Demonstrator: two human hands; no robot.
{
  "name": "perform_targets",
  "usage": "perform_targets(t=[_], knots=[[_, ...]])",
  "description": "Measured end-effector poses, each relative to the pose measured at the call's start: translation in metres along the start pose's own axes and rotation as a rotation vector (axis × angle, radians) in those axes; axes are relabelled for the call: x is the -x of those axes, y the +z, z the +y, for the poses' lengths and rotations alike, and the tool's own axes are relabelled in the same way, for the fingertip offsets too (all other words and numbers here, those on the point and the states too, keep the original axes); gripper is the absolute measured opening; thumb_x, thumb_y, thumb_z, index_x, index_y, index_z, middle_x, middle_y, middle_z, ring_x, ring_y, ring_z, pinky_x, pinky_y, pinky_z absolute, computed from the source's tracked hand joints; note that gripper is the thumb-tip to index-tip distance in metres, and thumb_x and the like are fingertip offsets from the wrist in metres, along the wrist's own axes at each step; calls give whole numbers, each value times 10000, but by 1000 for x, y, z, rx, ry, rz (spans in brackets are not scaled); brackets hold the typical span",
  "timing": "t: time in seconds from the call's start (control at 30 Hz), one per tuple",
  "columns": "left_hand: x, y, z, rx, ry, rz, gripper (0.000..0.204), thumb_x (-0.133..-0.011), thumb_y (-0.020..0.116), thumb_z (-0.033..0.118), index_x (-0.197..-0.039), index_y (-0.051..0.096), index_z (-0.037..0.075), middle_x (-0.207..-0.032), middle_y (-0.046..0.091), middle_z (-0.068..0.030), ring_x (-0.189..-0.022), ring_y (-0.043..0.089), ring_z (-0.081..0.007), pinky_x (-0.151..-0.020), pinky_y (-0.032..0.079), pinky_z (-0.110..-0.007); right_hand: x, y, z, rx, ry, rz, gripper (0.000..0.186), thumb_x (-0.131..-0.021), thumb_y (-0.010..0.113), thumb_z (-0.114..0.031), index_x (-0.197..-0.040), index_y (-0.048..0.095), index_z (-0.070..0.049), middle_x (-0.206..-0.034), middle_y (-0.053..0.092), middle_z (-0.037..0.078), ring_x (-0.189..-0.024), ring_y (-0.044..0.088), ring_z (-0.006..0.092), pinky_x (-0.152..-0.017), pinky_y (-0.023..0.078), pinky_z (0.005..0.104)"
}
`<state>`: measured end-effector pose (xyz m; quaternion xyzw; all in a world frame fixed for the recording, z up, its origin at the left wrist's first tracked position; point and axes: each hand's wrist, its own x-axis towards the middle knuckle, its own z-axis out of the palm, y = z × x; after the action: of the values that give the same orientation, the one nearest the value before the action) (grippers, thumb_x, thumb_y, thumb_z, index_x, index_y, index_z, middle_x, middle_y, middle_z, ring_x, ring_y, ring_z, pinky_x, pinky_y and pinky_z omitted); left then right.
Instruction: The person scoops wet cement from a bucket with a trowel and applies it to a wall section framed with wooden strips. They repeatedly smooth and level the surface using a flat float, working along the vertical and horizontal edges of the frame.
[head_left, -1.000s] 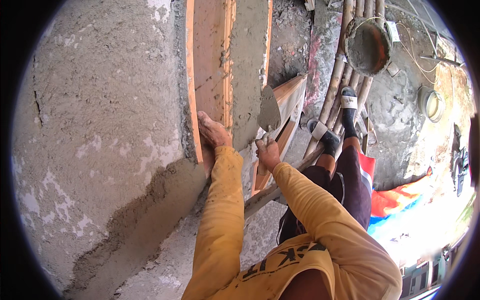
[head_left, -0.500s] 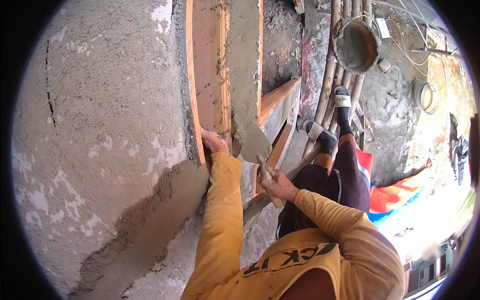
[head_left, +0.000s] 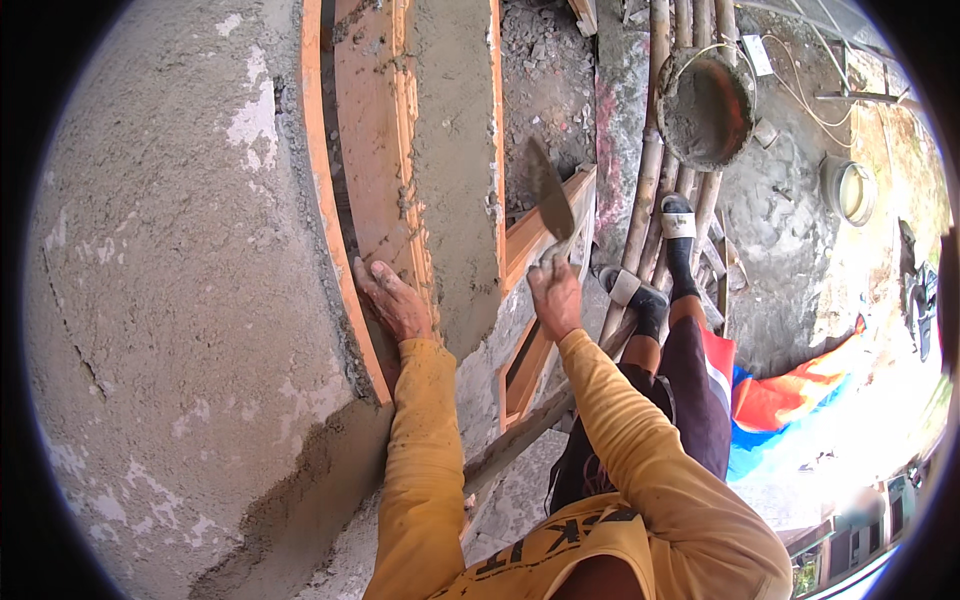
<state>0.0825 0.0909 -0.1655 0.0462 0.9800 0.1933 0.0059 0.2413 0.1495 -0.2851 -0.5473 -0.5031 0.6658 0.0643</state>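
Observation:
My left hand (head_left: 398,302) rests on the mortar-spattered wooden board (head_left: 372,170), its fingers apart and holding nothing. Closed around the handle of a pointed trowel (head_left: 550,195) is my right hand (head_left: 556,297). The trowel's blade points away from me, over the gap right of the mortared strip, and the handle is mostly hidden in my fist. Wet grey mortar (head_left: 452,160) coats the strip between the board and a thin wooden edge (head_left: 498,150). Another narrow wooden strip (head_left: 330,210) runs along the left wall, with a dark gap beside the board.
A rough plastered wall (head_left: 180,240) fills the left side. Wooden framing (head_left: 535,240) stands right of the mortar. My feet are on bamboo poles (head_left: 652,170), near a mortar bucket (head_left: 706,108). Farther right are a pale round container (head_left: 852,193) and an orange-and-blue sheet (head_left: 795,390).
My left hand has slid onto the board's face, fingers now in sight. My right hand has moved forward, and the trowel has come off the mortar strip toward the right and turned.

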Motion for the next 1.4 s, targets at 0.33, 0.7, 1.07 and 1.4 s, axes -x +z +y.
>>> perform_targets(t=[0.33, 0.7, 1.07, 1.4], knots=[[-30, -28, -153, -297, -106, 126, 743, -901, 305, 595, -1288, 393, -33, -1282, 413, -252, -1182, 414, -355, -957, 356, -460, -160, -212, 45, 779, 61, 90, 347, -796, 501, -314, -886, 546, 18, -862, 599, 283, -837, 581, 436, -736, 458, 483], [0, 10, -11, 20, -131, 94, 579, -967, 199, 425, -1332, 338, -3, -1327, 349, -178, -1184, 420, -267, -971, 393, -394, -407, -261, 65, 1501, 171, -122, 302, -862, 399, -137, -1040, 624, -43, -1065, 623, 164, -1017, 600, 284, -857, 491, 405], [-3, 6, -13, 80, -109, 108, 619, -945, 225, 467, -1315, 360, -11, -1272, 408, -187, -1128, 463, -288, -917, 422, -428, -310, -331, 133, 313, 254, -292, 242, -706, 648, -219, -815, 609, -6, -548, 499, 44, -461, 447, 134, -446, 361, 303], [-1, 7, -21, -35, -24, 92, 633, -944, 282, 485, -1331, 335, -14, -1325, 362, -250, -1201, 387, -359, -989, 326, -419, -166, -226, 20, -258, 96, -136, 261, -775, 586, -229, -893, 581, 4, -603, 492, 4, -494, 452, 84, -466, 380, 232]])
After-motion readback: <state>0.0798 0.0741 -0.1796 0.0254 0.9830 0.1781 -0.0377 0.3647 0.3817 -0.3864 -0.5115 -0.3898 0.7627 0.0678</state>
